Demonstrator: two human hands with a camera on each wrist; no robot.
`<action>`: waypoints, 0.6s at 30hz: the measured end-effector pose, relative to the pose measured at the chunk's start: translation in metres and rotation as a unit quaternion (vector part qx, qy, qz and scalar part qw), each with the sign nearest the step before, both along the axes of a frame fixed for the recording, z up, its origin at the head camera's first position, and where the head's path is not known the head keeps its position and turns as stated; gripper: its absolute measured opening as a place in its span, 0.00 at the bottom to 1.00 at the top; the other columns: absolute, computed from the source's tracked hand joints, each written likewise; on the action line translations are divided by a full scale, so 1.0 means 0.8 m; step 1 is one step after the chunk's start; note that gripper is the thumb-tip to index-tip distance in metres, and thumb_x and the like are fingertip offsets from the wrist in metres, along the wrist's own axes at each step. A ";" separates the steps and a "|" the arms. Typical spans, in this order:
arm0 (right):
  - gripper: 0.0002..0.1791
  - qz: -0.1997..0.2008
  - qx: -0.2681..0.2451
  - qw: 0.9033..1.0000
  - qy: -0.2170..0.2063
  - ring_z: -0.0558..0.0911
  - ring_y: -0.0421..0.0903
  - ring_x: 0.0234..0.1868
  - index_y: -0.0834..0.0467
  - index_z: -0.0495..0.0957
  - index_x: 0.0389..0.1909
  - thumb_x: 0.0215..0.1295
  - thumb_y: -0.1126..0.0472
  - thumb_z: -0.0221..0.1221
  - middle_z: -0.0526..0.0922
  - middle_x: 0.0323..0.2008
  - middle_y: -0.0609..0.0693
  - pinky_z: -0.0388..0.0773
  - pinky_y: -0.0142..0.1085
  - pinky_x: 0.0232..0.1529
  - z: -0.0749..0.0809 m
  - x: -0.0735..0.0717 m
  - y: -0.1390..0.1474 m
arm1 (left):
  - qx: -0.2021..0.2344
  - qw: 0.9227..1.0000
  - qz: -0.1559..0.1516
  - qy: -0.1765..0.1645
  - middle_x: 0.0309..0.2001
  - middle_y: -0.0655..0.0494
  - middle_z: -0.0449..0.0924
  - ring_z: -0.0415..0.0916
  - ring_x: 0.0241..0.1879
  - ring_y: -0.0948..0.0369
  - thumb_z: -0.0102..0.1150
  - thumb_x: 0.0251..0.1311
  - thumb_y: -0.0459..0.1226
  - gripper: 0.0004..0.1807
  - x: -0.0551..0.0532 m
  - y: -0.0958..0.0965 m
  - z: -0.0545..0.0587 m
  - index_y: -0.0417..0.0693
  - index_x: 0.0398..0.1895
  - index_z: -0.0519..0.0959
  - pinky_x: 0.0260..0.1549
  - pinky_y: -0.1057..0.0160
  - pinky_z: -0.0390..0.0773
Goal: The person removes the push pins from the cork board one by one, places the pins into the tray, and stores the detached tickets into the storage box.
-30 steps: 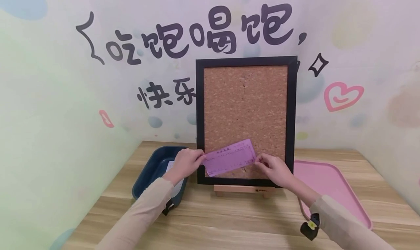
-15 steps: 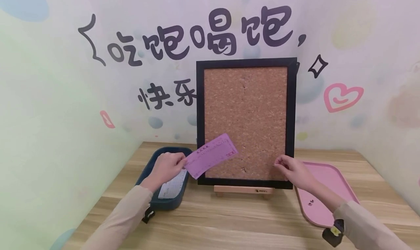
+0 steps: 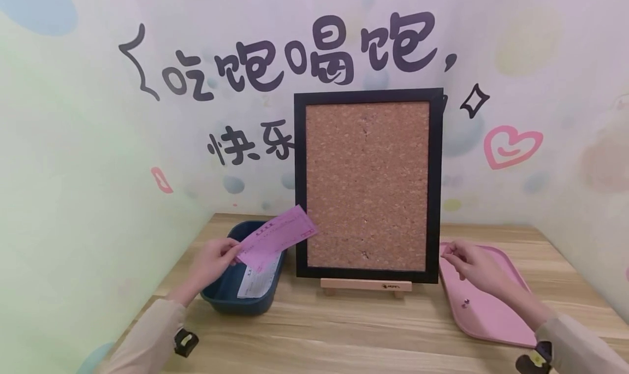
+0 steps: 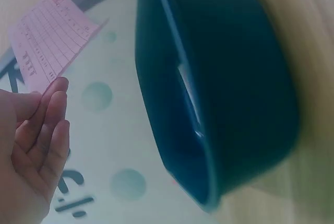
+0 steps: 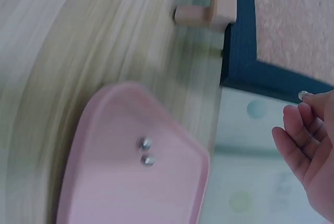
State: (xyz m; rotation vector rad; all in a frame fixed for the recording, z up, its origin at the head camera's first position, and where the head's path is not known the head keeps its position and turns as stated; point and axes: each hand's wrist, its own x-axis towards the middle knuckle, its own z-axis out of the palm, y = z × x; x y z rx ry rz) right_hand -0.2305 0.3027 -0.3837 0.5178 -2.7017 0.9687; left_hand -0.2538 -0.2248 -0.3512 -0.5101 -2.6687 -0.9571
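Note:
In the head view my left hand [image 3: 214,265] pinches a pink printed paper slip [image 3: 277,232] by its corner, above the dark blue bin [image 3: 235,307]. A whitish printed paper [image 3: 255,284] lies inside that bin. The slip's ruled lines show in the left wrist view, between thumb [image 4: 23,106] and forefinger. Over the far left edge of the pink tray [image 3: 496,322] is my right hand [image 3: 476,265]. Its fingertips pinch a small shiny thumbtack [image 5: 302,95], seen in the right wrist view. Two silvery round-headed tacks [image 5: 146,152] lie on the tray.
A black-framed corkboard [image 3: 366,183] stands upright on a small wooden easel [image 3: 366,284], between bin and tray. Behind is a wall [image 3: 236,13] with large lettering. The wood-grain table [image 3: 344,330] runs beneath everything.
The slip came away from the corkboard and moved left with my left hand to over the bin. My right hand let go of the slip and moved right to over the tray.

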 end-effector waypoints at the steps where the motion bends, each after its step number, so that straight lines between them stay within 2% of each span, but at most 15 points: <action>1: 0.08 -0.009 0.006 1.000 -0.008 0.68 0.36 0.15 0.60 0.71 0.31 0.67 0.61 0.49 0.68 0.15 0.46 0.67 0.31 0.16 -0.001 0.001 0.004 | 0.005 1.000 0.004 -0.005 0.23 0.53 0.77 0.71 0.22 0.63 0.55 0.57 0.29 0.06 0.002 -0.005 -0.001 0.34 0.33 0.79 0.23 0.70 0.74; 3: 0.08 -0.019 0.014 1.000 -0.019 0.69 0.36 0.15 0.59 0.71 0.31 0.68 0.60 0.48 0.68 0.15 0.46 0.67 0.31 0.16 -0.004 0.005 0.012 | 0.011 1.000 0.017 -0.011 0.23 0.52 0.78 0.72 0.22 0.63 0.55 0.57 0.29 0.06 0.006 -0.013 -0.005 0.33 0.33 0.80 0.23 0.71 0.74; 5: 0.07 -0.016 0.013 1.000 -0.012 0.68 0.36 0.14 0.60 0.71 0.30 0.67 0.62 0.49 0.68 0.14 0.46 0.67 0.31 0.16 -0.007 0.007 0.018 | 0.017 0.999 0.025 -0.014 0.23 0.51 0.78 0.72 0.21 0.62 0.55 0.57 0.29 0.06 0.009 -0.021 -0.009 0.33 0.32 0.80 0.23 0.71 0.75; 12: 0.03 0.022 -0.011 0.999 0.023 0.68 0.36 0.10 0.63 0.73 0.30 0.61 0.71 0.53 0.68 0.12 0.41 0.67 0.31 0.15 -0.025 0.011 0.041 | 0.027 0.997 0.047 -0.057 0.25 0.51 0.78 0.72 0.23 0.62 0.53 0.60 0.32 0.10 0.019 -0.048 -0.022 0.32 0.37 0.78 0.23 0.71 0.75; 16: 0.03 0.045 -0.020 0.999 0.023 0.68 0.37 0.09 0.66 0.73 0.30 0.59 0.74 0.53 0.69 0.11 0.41 0.68 0.30 0.16 -0.037 0.014 0.051 | 0.037 0.995 0.057 -0.075 0.23 0.51 0.78 0.72 0.22 0.63 0.53 0.60 0.31 0.09 0.021 -0.054 -0.030 0.30 0.36 0.78 0.21 0.70 0.74; 18: 0.02 0.043 -0.013 0.999 0.010 0.68 0.35 0.10 0.66 0.73 0.30 0.60 0.73 0.53 0.68 0.11 0.41 0.66 0.29 0.15 -0.042 0.016 0.054 | 0.037 0.994 0.062 -0.082 0.22 0.51 0.78 0.71 0.21 0.63 0.53 0.60 0.30 0.09 0.022 -0.055 -0.034 0.30 0.34 0.78 0.20 0.70 0.73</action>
